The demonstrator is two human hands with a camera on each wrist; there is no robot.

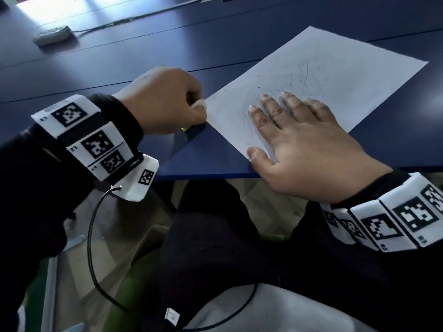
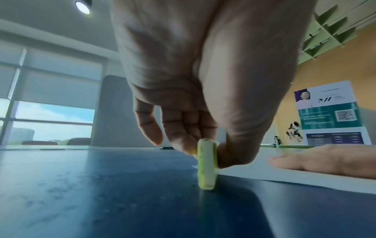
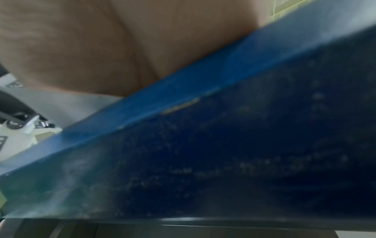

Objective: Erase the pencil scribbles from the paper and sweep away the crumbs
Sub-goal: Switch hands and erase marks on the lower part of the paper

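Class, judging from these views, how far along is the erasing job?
Done: little; faint scribbles remain on the paper. In hand: left hand pinches the eraser on the table beside the paper; right hand lies flat on it. Left: erasing, sweeping crumbs.

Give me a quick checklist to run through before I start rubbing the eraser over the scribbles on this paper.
1. Eraser gripped: ok, the left hand pinches it between thumb and fingers.
2. Paper held down: ok, the right hand lies flat on its near corner, fingers spread.
3. Eraser on the paper: not ok, its lower end stands on the blue table, just off the sheet's left edge.
4. Scribbles reachable: ok, most lie uncovered beyond the right hand's fingertips.
5. Marks under the right hand: cannot tell, the hand hides that part.
6. Crumbs to sweep: cannot tell; a few dark specks lie on the sheet, too small to identify.
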